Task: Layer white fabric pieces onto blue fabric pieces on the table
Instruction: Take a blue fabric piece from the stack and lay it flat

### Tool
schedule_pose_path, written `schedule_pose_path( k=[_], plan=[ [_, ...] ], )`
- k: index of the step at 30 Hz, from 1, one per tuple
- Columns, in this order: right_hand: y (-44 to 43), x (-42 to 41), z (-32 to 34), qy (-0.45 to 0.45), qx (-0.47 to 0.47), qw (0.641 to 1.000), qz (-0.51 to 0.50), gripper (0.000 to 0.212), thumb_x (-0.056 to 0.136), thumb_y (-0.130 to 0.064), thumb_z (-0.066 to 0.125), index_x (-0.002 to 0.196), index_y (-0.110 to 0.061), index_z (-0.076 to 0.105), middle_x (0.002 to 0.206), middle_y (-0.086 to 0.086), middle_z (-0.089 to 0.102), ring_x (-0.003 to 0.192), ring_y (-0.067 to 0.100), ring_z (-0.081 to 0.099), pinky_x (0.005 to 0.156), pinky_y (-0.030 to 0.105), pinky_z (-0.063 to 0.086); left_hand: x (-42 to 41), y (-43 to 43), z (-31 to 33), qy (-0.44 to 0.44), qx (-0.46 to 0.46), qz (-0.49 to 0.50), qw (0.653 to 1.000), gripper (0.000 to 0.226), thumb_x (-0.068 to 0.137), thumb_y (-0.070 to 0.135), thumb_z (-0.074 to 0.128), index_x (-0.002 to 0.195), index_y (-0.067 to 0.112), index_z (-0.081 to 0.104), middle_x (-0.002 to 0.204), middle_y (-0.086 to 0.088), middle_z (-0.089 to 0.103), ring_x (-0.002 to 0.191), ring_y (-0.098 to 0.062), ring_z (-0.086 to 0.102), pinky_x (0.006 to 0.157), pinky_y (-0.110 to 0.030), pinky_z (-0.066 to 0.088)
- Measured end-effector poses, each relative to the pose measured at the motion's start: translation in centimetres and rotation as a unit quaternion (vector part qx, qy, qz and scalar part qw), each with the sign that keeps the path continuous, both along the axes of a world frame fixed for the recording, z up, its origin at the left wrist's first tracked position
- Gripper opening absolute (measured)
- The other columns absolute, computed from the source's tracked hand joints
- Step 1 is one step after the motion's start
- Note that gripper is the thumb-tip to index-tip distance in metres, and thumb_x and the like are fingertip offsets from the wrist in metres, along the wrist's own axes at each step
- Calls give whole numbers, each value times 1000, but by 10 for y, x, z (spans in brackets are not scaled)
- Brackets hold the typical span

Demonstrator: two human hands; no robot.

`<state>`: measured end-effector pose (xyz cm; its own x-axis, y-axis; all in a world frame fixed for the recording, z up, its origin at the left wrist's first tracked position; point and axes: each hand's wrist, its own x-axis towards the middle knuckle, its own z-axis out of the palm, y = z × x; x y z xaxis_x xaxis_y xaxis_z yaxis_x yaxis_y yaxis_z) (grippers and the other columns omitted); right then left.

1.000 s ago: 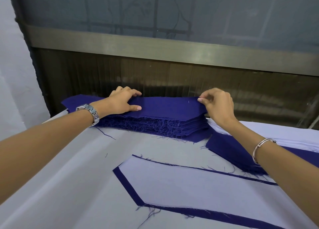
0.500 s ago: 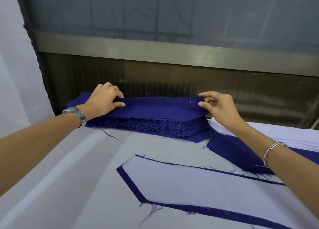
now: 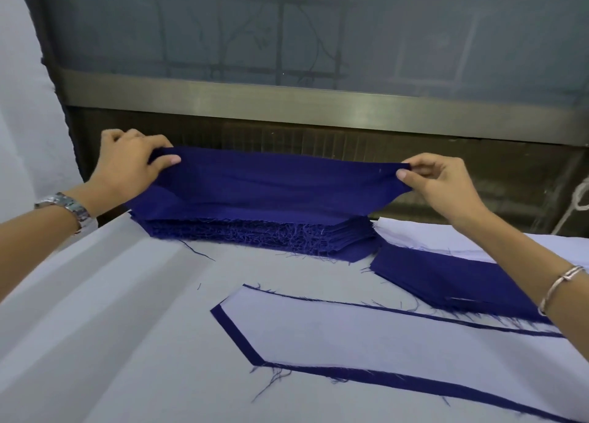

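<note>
- Fingers (image 3: 169, 160) of the left hand (image 3: 127, 164) curl round the left end of the top blue piece (image 3: 271, 183), with the thumb on its upper face. Thumb and forefinger of the right hand (image 3: 446, 183) pinch its right end. The piece sags between the hands above the blue stack (image 3: 255, 231). Its right end is lifted off the stack, but whether the left end touches it cannot be told.
- Table (image 3: 95, 327): covered in pale cloth with long diagonal creases. The broad left side and near corner are bare cloth.
- White fabric piece (image 3: 366, 336): long, with a pointed left end, lying flat on a blue fabric piece (image 3: 236, 333). The blue shows as a narrow border along the far, left and near edges. Frayed threads (image 3: 267, 381) trail from the point.
- Blue stack: thick, with a ragged near edge, at the table's far edge below a metal rail (image 3: 287, 101). Bare cloth separates it from the layered pair.
- Lower blue pile (image 3: 446, 279): just beside the stack on the right, its near edge close to the layered pair.
- White pile (image 3: 446, 234): behind the lower blue pile and touching it.
- Metal watch (image 3: 63, 204) on the left wrist, its dial turned out of sight.
- Thin bangle (image 3: 561, 282) on the right wrist.
</note>
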<state>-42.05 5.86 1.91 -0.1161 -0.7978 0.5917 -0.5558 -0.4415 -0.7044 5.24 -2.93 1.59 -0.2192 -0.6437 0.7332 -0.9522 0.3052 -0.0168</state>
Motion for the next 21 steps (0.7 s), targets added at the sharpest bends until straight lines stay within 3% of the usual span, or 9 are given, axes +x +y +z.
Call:
schedule_pose_path(
  k=[2,6,9,11,14,16,17,21],
  plan=[
    [14,-16,5,-20,31,999,-1,5,94,-9,65,98,-10,69,80,1,70,63,-3,63,56,9,48,-7,12,9,56,48,-63,995,30,97,37,54,112,14,67,94,-9,70,85,-29,63,80,-45,49],
    [39,-64,13,-10,140,990,-18,6,90,-19,70,85,-17,69,70,-2,68,67,12,58,62,26,48,-30,37,20,162,168,-134,963,19,93,39,57,103,26,67,87,10,64,78,-7,61,63,-21,44],
    [59,-109,13,8,220,975,8,18,74,-34,80,75,-18,72,65,0,64,58,9,54,50,19,48,-53,55,18,276,282,-157,905,7,89,39,61,93,36,65,78,10,70,71,-6,66,58,-16,45],
    [71,-142,7,23,268,963,10,30,63,-43,86,74,-18,73,62,-1,61,49,5,48,42,14,40,-68,65,13,315,361,-150,865,9,88,35,62,94,31,66,73,5,75,66,-6,71,53,-15,50],
    [86,-194,-12,45,348,937,-1,50,63,-49,93,80,-7,71,60,2,51,47,10,41,42,16,35,-84,78,1,321,469,-152,809,20,85,32,63,102,22,69,84,3,78,77,-9,75,60,-19,58],
    [96,-225,-29,75,394,916,11,55,69,-47,90,81,1,64,61,10,45,45,15,39,43,18,33,-91,84,-11,300,494,-155,801,32,76,37,66,102,20,73,91,0,79,89,-18,75,80,-33,59],
    [101,-236,-37,93,411,907,16,54,71,-46,90,78,0,62,59,11,43,43,17,38,42,18,33,-94,86,-18,288,496,-152,805,36,72,41,68,100,20,75,92,-2,78,91,-22,73,81,-35,57],
    [119,-259,-61,113,456,882,34,43,77,-39,87,78,-4,62,54,11,44,38,18,38,41,18,34,-101,96,-45,260,520,-134,802,46,60,56,69,83,18,80,79,-7,77,67,-15,62,52,-16,47]
  ],
)
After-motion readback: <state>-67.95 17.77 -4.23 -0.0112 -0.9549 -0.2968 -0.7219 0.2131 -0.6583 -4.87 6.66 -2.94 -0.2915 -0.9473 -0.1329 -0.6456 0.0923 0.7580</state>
